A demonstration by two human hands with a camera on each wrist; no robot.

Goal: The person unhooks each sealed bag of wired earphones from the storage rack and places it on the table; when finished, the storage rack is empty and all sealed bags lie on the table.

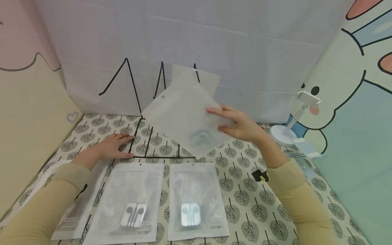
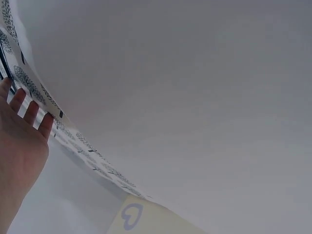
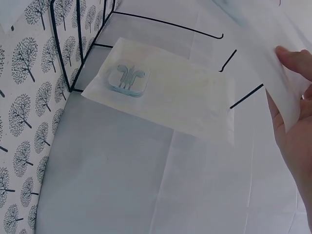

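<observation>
My right hand (image 1: 237,122) pinches a white translucent zip pouch (image 1: 180,109) by its edge, thumb on one side and fingers on the other. The pouch is tilted in front of the black wire display rack (image 1: 134,87), and a blurred earphone case (image 1: 202,137) shows through its lower part. Behind it, another pouch (image 3: 180,92) with an earphone case (image 3: 129,80) hangs at the rack's right hook. My left hand (image 1: 111,146) rests at the left side of the rack's base, fingertips touching the wire. In the left wrist view its fingers (image 2: 30,112) are extended.
Two pouches with earphone cases lie in front, a middle one (image 1: 144,180) and a right one (image 1: 196,183); another pouch (image 1: 87,204) is partly under my left sleeve. A white phone stand (image 1: 283,134) stands at right. A small black piece (image 1: 259,176) lies near my right sleeve.
</observation>
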